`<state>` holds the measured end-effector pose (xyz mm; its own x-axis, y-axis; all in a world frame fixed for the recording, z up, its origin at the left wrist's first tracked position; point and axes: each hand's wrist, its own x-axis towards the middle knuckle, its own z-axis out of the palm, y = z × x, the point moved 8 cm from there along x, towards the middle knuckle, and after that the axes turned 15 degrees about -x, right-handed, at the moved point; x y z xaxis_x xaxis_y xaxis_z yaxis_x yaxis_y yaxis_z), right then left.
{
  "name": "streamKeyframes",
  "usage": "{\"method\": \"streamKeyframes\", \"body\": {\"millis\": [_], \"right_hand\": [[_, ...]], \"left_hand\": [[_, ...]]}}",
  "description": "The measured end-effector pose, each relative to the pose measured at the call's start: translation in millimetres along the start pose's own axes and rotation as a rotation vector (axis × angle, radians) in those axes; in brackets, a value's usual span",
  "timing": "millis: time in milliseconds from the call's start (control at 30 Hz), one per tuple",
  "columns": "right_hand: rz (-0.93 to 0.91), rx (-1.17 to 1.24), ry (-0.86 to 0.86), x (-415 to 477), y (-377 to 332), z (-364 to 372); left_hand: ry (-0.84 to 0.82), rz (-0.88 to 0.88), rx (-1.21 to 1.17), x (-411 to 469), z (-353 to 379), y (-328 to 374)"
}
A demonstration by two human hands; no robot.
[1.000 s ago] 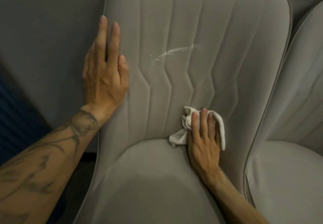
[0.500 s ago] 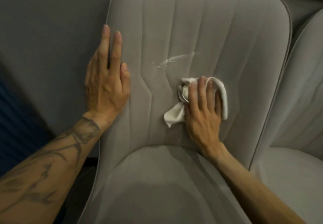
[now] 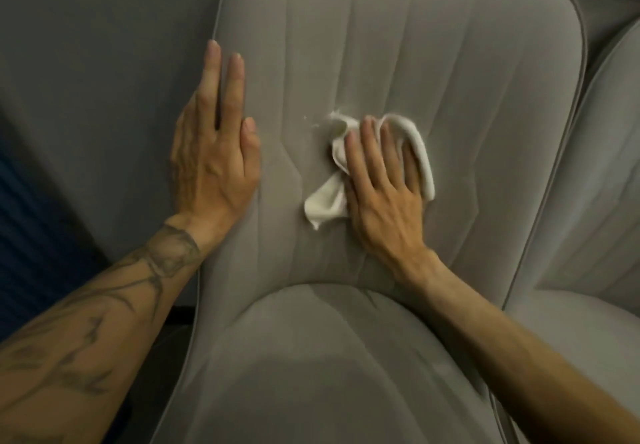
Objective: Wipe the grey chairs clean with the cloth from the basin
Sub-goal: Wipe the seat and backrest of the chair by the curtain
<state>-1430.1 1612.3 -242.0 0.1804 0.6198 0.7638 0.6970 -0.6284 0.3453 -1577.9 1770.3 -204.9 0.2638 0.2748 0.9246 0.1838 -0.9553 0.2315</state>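
Observation:
A grey padded chair (image 3: 467, 80) with stitched seams fills the middle of the view, backrest above and seat below. My right hand (image 3: 384, 190) lies flat on a crumpled white cloth (image 3: 325, 204), pressing it against the middle of the backrest. The cloth's upper edge covers most of a white smear; a few white specks (image 3: 306, 118) show just left of it. My left hand (image 3: 214, 152) rests flat with straight fingers on the backrest's left edge.
A second grey chair (image 3: 602, 201) stands close against the right side. A plain grey wall (image 3: 104, 62) is behind on the left, with something dark blue (image 3: 31, 222) low at the left edge.
My right hand has slid the cloth up the backrest from near the seat onto the white smear. My left hand has stayed on the left edge.

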Motion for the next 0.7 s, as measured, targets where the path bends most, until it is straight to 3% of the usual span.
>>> {"method": "streamKeyframes", "body": {"millis": [100,267,333,433,500,600,700], "right_hand": [[-0.044,-0.041,0.046,33,23,-10],[0.303,0.034,0.425,127,67,-40],[0.293,0.022,0.361,91,40,-23],[0.060,0.043,0.067,-23,-24,16],[-0.071,0.017,-0.041,-72,-39,28],[-0.101,-0.027,0.048,-10,-5,16],[0.119,-0.013,0.329,104,60,-15]], "left_hand": [[0.001,-0.006,-0.003,1,-1,3],[0.032,0.010,-0.003,1,-2,3],[0.024,0.011,-0.012,1,-2,4],[0.015,0.010,-0.008,1,-3,3],[0.012,0.006,-0.012,2,-3,5],[0.013,0.003,-0.012,2,-2,6],[0.005,-0.006,-0.021,3,-2,4]]}}
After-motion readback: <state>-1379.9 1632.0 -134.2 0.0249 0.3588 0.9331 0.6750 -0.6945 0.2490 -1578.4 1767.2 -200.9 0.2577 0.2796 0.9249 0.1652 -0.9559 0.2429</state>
